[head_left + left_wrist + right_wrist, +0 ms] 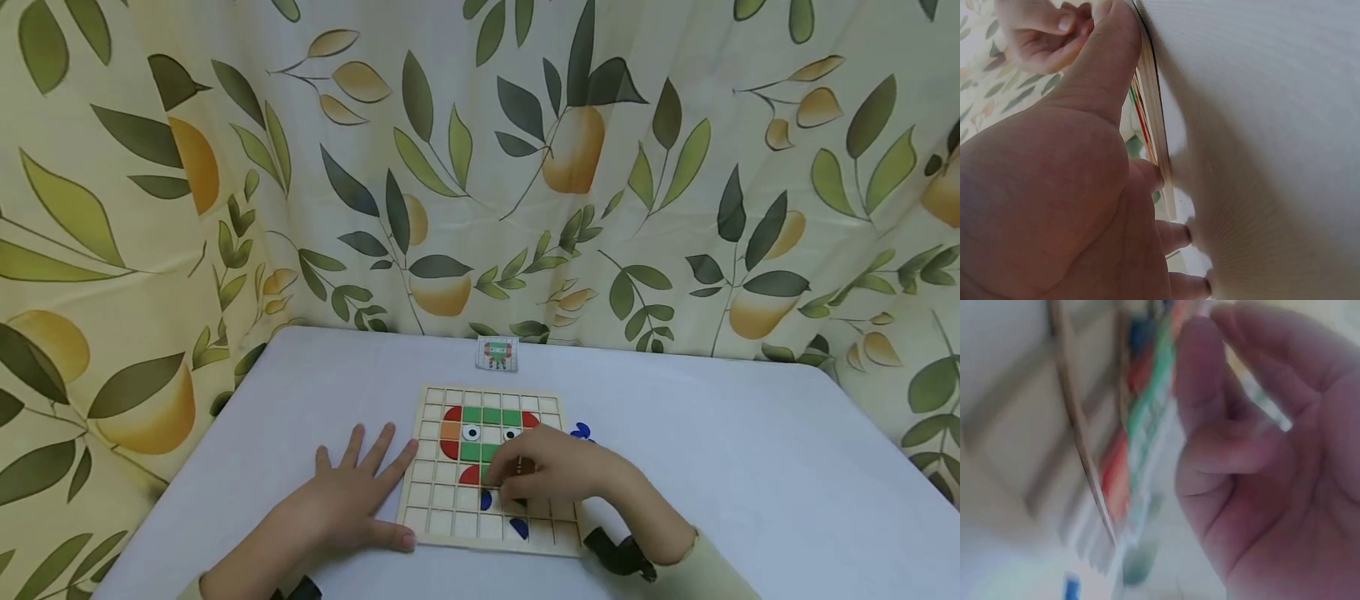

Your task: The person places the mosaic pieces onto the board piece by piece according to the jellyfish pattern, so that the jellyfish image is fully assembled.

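A pale wooden grid board [442, 521] lies on the table. Set in its squares are green pieces [491, 415], red curved pieces [469, 475], an orange piece [449, 430] and white round eye pieces [471, 432]. My left hand [348, 504] rests spread beside the board, thumb and index fingertips at its left edge. Over the board's lower middle is my right hand [562, 467], fingers bent downward and covering several squares. Near its fingertips lies a blue piece [486, 500]; another blue piece [519, 528] sits lower. Blur in the right wrist view hides whether the fingertips hold anything.
A small picture card [497, 353] with a similar coloured figure lies behind the board. Several loose blue pieces [582, 431] are on the white tabletop [697, 467], just right of the board. A leaf-and-fruit patterned curtain [480, 250] hangs behind the table.
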`<state>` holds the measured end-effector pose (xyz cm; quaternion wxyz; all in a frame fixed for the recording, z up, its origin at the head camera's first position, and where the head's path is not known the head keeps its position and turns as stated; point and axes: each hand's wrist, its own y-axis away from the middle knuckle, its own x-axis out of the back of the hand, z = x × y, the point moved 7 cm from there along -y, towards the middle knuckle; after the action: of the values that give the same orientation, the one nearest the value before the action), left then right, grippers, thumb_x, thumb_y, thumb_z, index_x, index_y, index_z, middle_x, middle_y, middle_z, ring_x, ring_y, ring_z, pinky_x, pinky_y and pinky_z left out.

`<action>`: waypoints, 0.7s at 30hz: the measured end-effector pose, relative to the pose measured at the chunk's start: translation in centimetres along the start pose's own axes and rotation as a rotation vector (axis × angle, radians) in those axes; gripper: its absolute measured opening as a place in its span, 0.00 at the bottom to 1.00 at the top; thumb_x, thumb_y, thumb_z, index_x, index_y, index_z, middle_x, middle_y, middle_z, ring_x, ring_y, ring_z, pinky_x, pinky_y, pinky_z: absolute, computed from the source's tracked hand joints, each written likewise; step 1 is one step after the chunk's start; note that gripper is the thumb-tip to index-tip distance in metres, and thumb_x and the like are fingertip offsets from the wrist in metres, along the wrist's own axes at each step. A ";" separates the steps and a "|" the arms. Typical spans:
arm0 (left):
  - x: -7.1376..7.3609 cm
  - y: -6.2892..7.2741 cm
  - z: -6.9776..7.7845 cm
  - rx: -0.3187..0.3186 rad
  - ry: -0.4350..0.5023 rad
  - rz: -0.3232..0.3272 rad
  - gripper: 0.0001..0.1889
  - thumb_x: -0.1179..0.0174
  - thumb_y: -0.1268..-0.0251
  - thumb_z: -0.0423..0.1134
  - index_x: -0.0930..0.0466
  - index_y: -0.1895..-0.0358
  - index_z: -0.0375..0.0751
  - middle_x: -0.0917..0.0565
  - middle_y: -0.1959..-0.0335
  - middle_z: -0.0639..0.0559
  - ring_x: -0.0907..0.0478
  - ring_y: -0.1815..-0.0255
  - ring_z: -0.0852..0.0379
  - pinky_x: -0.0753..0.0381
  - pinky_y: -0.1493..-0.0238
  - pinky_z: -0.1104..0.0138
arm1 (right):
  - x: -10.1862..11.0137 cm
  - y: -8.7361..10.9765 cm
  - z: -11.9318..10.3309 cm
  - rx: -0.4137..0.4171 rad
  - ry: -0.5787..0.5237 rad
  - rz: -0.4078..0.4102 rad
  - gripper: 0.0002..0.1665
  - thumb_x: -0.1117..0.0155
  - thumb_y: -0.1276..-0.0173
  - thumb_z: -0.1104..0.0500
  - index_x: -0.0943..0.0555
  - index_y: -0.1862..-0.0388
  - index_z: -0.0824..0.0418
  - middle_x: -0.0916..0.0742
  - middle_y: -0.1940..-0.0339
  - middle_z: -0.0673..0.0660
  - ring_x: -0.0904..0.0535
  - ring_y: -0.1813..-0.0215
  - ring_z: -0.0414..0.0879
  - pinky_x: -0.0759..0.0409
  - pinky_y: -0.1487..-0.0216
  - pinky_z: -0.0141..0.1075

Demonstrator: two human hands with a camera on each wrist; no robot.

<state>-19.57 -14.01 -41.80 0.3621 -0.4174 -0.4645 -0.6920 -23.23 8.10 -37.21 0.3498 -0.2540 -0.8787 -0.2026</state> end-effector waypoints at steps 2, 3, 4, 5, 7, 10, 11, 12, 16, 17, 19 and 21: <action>0.1 -0.1 0.1 -0.001 0.002 -0.004 0.62 0.39 0.63 0.82 0.49 0.20 0.62 0.55 0.17 0.45 0.64 0.20 0.28 0.60 0.38 0.21 | 1.6 0.9 0.9 -0.028 0.015 0.048 0.08 0.36 0.29 0.58 0.13 0.55 0.49 0.14 0.64 0.42 0.22 0.63 0.40 0.22 0.61 0.33; 0.1 -0.1 0.2 0.000 0.006 -0.006 0.62 0.39 0.63 0.82 0.49 0.20 0.62 0.55 0.17 0.45 0.64 0.20 0.28 0.61 0.38 0.21 | 2.4 1.4 1.4 -0.057 0.032 0.077 0.08 0.36 0.29 0.58 0.14 0.55 0.50 0.15 0.65 0.43 0.23 0.63 0.41 0.22 0.63 0.34; 0.1 -0.2 0.2 0.001 0.010 -0.008 0.62 0.39 0.63 0.82 0.49 0.20 0.62 0.55 0.17 0.45 0.64 0.20 0.28 0.61 0.38 0.21 | 3.2 1.9 2.1 -0.094 0.055 0.112 0.08 0.36 0.30 0.59 0.14 0.54 0.51 0.16 0.66 0.44 0.23 0.63 0.43 0.22 0.64 0.34; 0.1 -0.2 0.3 0.002 0.016 -0.011 0.62 0.38 0.64 0.81 0.49 0.20 0.62 0.55 0.17 0.46 0.64 0.20 0.28 0.61 0.38 0.21 | 4.0 2.4 2.7 -0.136 0.076 0.145 0.08 0.35 0.30 0.59 0.14 0.54 0.52 0.16 0.66 0.45 0.23 0.64 0.44 0.22 0.65 0.35; 0.1 -0.2 0.3 0.009 0.024 -0.015 0.62 0.38 0.64 0.81 0.49 0.20 0.62 0.55 0.17 0.46 0.64 0.20 0.28 0.62 0.38 0.21 | 5.2 3.5 4.2 -0.230 0.122 0.202 0.09 0.32 0.33 0.59 0.14 0.54 0.52 0.18 0.68 0.46 0.24 0.66 0.45 0.23 0.67 0.36; 0.1 -0.1 0.3 0.022 0.031 -0.016 0.62 0.36 0.65 0.80 0.48 0.20 0.62 0.54 0.17 0.46 0.64 0.20 0.28 0.63 0.39 0.21 | 6.2 4.8 6.3 -0.364 0.173 0.248 0.13 0.27 0.38 0.60 0.15 0.54 0.54 0.19 0.68 0.49 0.25 0.66 0.46 0.24 0.66 0.38; 0.1 0.0 0.3 0.025 0.034 -0.017 0.63 0.36 0.65 0.80 0.48 0.20 0.62 0.54 0.17 0.46 0.64 0.20 0.29 0.63 0.39 0.21 | 6.4 5.2 6.9 -0.404 0.185 0.255 0.16 0.25 0.40 0.59 0.16 0.53 0.54 0.19 0.68 0.50 0.25 0.66 0.46 0.24 0.66 0.38; 0.1 0.1 0.3 0.027 0.035 -0.019 0.63 0.36 0.65 0.80 0.48 0.20 0.62 0.54 0.17 0.46 0.64 0.20 0.29 0.63 0.38 0.21 | 6.4 5.5 7.5 -0.440 0.192 0.259 0.18 0.24 0.42 0.59 0.16 0.52 0.55 0.19 0.67 0.51 0.25 0.65 0.46 0.24 0.65 0.39; 0.2 0.1 0.3 0.024 0.041 -0.016 0.63 0.36 0.65 0.80 0.48 0.20 0.61 0.54 0.17 0.45 0.64 0.20 0.28 0.63 0.39 0.21 | 6.3 5.9 9.2 -0.527 0.188 0.256 0.24 0.21 0.45 0.58 0.19 0.49 0.55 0.20 0.65 0.54 0.26 0.65 0.47 0.24 0.67 0.39; 0.2 0.1 0.4 0.025 0.040 -0.014 0.63 0.36 0.65 0.80 0.48 0.20 0.62 0.54 0.17 0.45 0.65 0.20 0.28 0.63 0.38 0.21 | 6.2 5.8 9.5 -0.535 0.180 0.258 0.23 0.21 0.45 0.58 0.19 0.51 0.55 0.21 0.66 0.54 0.26 0.64 0.47 0.24 0.67 0.38; 0.3 0.1 0.3 0.023 0.036 -0.008 0.63 0.36 0.65 0.80 0.48 0.20 0.61 0.54 0.17 0.45 0.64 0.20 0.27 0.62 0.39 0.21 | 6.0 5.5 9.9 -0.529 0.159 0.257 0.19 0.22 0.44 0.60 0.19 0.54 0.55 0.21 0.67 0.54 0.26 0.66 0.46 0.24 0.68 0.38; 0.3 0.1 0.3 0.026 0.037 -0.009 0.63 0.36 0.66 0.80 0.48 0.20 0.61 0.54 0.17 0.45 0.64 0.20 0.27 0.62 0.39 0.21 | 5.8 5.2 10.1 -0.520 0.139 0.262 0.15 0.24 0.42 0.63 0.20 0.59 0.55 0.21 0.69 0.53 0.25 0.67 0.46 0.25 0.68 0.38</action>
<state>-19.54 -13.81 -41.47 0.3728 -0.3979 -0.4685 -0.6951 -28.99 19.43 -38.90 0.3556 -0.4318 -0.7308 -0.3911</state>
